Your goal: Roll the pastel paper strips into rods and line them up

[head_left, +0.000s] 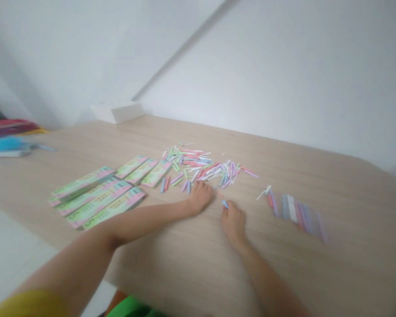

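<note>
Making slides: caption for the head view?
Left hand and right hand beside pastel sticks on a wooden table, near green-pink printed packets.

In front of me, at the middle of the frame, a loose heap of short pastel sticks (198,166) lies scattered, pink, green, blue, white and lilac, crossing one another at all angles. Below the heap, one small blue stick (225,204) lies on its own. To my right, longer pastel sticks (295,212) lie side by side in a slanted row, pink, lilac, grey-blue and white, and two pale sticks (263,192) lie crossed at the row's upper left end.
</note>
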A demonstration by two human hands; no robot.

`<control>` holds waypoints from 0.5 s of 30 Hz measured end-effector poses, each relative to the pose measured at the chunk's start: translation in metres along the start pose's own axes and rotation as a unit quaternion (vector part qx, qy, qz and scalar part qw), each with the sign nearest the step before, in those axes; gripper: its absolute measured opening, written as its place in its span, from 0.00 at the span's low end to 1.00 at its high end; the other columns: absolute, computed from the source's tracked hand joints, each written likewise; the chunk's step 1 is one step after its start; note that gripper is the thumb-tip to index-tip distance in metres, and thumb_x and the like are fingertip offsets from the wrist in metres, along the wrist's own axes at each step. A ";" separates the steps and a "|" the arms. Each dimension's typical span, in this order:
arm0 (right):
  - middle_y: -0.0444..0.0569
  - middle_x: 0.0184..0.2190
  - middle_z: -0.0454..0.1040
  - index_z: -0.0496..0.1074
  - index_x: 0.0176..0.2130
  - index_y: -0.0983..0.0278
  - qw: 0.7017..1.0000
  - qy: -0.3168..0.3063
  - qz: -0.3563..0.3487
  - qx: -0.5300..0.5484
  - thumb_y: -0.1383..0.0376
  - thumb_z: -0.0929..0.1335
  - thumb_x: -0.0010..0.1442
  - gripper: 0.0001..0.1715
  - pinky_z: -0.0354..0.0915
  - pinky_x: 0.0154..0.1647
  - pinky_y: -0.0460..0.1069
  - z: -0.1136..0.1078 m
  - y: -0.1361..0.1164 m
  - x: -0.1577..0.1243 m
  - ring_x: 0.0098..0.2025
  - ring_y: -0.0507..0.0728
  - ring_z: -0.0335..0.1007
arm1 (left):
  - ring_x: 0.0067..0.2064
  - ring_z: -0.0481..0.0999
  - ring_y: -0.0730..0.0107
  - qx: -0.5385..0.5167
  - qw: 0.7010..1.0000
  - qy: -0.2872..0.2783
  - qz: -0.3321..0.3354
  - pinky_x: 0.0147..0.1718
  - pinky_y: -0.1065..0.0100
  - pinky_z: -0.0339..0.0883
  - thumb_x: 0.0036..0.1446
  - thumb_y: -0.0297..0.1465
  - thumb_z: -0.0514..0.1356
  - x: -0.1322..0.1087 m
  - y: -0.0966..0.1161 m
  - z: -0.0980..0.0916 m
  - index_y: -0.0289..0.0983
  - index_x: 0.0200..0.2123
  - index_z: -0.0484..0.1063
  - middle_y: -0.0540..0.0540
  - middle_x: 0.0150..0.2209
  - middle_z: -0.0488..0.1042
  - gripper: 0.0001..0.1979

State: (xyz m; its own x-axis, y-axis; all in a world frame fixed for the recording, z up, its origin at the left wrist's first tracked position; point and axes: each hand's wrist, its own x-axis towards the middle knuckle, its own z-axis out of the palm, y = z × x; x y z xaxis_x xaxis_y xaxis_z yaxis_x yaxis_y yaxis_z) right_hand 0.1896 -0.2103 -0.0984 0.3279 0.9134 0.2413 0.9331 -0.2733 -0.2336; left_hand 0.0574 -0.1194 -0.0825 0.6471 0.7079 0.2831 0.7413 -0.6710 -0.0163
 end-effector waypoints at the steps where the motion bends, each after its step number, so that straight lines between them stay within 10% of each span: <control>1: 0.51 0.32 0.75 0.70 0.38 0.64 1.000 0.000 -0.007 -0.013 0.69 0.60 0.63 0.10 0.49 0.36 0.50 0.001 -0.001 0.000 0.35 0.56 0.69 | 0.49 0.66 0.51 -0.013 1.000 -0.004 0.001 0.50 0.51 0.55 0.58 0.23 0.48 -0.007 0.000 -0.003 0.30 0.41 0.70 0.34 0.41 0.74 0.13; 15: 0.53 0.37 0.74 0.70 0.36 0.64 0.983 -0.072 -0.137 -0.103 0.73 0.59 0.61 0.13 0.49 0.39 0.51 -0.003 -0.005 0.003 0.42 0.57 0.68 | 0.45 0.65 0.61 -0.328 0.944 -0.036 -0.017 0.45 0.61 0.55 0.56 0.26 0.52 -0.053 0.002 0.003 0.38 0.38 0.69 0.46 0.37 0.73 0.09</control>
State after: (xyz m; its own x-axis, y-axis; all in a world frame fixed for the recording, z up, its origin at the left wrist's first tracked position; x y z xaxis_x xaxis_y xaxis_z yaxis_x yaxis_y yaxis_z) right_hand 0.1861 -0.2066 -0.0938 0.0508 0.9903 0.1296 0.9983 -0.0540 0.0216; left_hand 0.0250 -0.1575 -0.1004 0.6529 0.7287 0.2068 0.5071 -0.6233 0.5953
